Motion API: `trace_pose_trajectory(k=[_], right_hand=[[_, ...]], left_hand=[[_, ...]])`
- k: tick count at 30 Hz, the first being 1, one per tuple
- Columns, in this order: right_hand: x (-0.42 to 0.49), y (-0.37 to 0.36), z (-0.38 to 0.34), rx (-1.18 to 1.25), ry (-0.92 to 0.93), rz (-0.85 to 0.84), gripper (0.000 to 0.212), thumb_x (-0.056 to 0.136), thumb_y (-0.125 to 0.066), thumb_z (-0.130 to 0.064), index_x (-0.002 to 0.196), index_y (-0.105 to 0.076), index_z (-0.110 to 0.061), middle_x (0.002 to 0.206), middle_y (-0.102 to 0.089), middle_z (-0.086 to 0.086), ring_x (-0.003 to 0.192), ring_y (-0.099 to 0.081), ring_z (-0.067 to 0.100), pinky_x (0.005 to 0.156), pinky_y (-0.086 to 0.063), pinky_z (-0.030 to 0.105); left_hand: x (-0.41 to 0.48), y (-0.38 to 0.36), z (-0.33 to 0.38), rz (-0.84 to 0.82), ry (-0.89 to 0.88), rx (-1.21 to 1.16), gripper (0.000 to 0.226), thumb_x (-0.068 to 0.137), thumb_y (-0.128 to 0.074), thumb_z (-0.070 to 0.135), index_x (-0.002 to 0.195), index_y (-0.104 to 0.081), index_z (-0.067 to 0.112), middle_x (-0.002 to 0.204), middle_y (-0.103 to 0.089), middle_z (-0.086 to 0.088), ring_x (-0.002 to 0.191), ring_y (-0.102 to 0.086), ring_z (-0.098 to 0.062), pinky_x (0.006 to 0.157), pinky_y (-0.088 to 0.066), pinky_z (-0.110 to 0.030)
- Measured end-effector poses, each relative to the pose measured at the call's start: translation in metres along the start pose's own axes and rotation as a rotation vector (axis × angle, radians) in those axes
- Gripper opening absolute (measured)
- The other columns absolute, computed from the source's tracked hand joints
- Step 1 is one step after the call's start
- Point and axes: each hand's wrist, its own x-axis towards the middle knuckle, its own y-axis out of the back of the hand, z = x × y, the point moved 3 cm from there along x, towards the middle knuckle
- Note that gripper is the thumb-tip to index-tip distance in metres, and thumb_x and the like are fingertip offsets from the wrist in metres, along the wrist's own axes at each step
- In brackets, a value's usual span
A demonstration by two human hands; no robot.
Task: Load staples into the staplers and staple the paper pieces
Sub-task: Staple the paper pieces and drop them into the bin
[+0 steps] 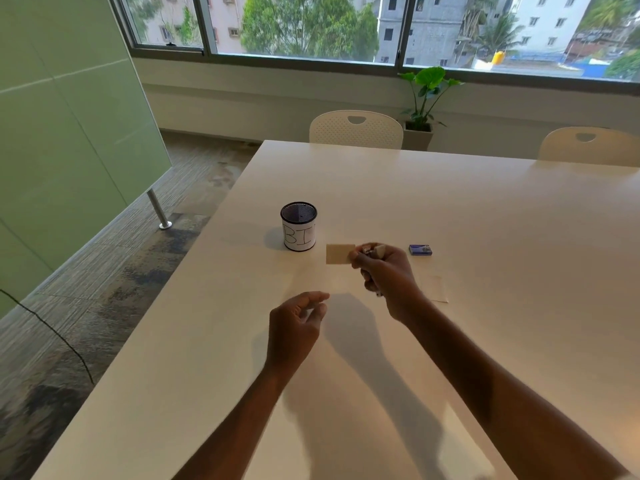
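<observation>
Right hand (386,271) grips stapler (374,251) clamped on paper piece (340,253) beside mesh cup (298,226); left hand (294,323) empty, fingers loosely curled; unsupported paper could slip.

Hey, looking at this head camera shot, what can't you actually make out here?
- Stapler, head view: mostly hidden inside the right hand; whether it is loaded cannot be told.
- Paper piece: its right edge is covered by the fingers, so no staple can be seen.
- Mesh cup: the label reads "BI", the rest curves out of sight.
- Blue staple box: print too small to read.
- Left hand: curled; seems empty, palm side hidden.
</observation>
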Motion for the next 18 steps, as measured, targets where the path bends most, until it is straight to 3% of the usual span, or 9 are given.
trace_pose_trajectory(k=[3, 8, 13, 18], right_hand=[[0.033, -0.015, -0.019, -0.101, 0.061, 0.013, 0.006, 0.097, -0.075, -0.009, 0.093, -0.078, -0.006, 0.067, -0.062, 0.001, 0.055, -0.046, 0.011, 0.046, -0.035, 0.025], [0.083, -0.045, -0.048, -0.375, 0.237, 0.099, 0.002, 0.091, -0.080, -0.015, 0.091, -0.082, -0.015, 0.077, -0.071, -0.001, 0.066, -0.058, 0.011, 0.055, -0.047, 0.023], [0.129, -0.074, -0.062, -0.660, 0.313, 0.102, 0.006, 0.086, -0.078, -0.025, 0.090, -0.081, -0.022, 0.089, -0.078, 0.001, 0.084, -0.072, 0.026, 0.073, -0.064, 0.045], [0.156, -0.099, -0.068, -0.984, 0.360, 0.065, 0.013, 0.090, -0.073, -0.022, 0.098, -0.081, -0.017, 0.094, -0.078, 0.009, 0.085, -0.072, 0.035, 0.066, -0.054, 0.035]], left_hand=[[0.003, 0.000, -0.013, -0.007, -0.095, 0.120, 0.023, 0.094, -0.076, 0.006, 0.110, -0.084, 0.021, 0.108, -0.083, 0.010, 0.100, -0.077, -0.003, 0.091, -0.065, -0.032], [0.003, -0.001, -0.021, 0.059, -0.145, 0.179, 0.026, 0.093, -0.073, -0.001, 0.103, -0.085, 0.020, 0.102, -0.083, 0.012, 0.095, -0.076, -0.001, 0.088, -0.061, -0.025], [0.005, -0.002, -0.026, 0.063, -0.136, 0.168, 0.028, 0.093, -0.071, -0.001, 0.103, -0.085, 0.022, 0.100, -0.082, 0.014, 0.094, -0.075, 0.002, 0.087, -0.059, -0.017], [0.007, -0.002, -0.030, 0.052, -0.109, 0.161, 0.035, 0.091, -0.067, -0.005, 0.103, -0.085, 0.023, 0.101, -0.082, 0.016, 0.096, -0.074, 0.005, 0.089, -0.055, -0.012]])
